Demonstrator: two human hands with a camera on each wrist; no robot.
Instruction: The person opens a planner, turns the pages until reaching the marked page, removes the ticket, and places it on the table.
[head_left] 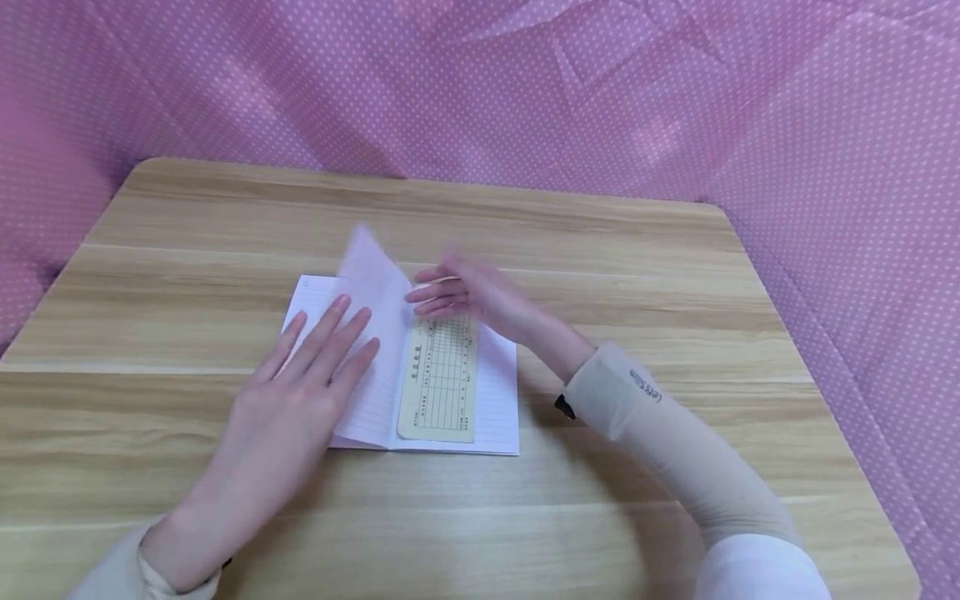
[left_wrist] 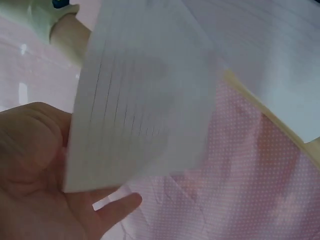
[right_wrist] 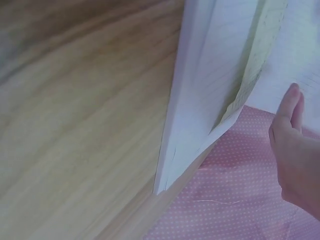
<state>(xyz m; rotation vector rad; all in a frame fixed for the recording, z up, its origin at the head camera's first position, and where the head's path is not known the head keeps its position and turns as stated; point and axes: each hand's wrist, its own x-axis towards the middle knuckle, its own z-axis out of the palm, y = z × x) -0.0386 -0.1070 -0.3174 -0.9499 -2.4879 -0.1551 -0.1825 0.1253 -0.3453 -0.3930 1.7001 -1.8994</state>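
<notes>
Notebook open on table, slip on its right half. Left hand splayed by raised leaf; right hand loosely extended over slip. Stray brush could skew slip.

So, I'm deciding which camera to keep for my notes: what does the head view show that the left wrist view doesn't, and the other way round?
Only the head view: the printed slip lying on the right page of the open notebook, and the dark lettering on the right sleeve.

Only the left wrist view: the palm side of the left hand.

Both: the left hand, the raised page, the dotted pink cloth and part of the wooden table.
</notes>
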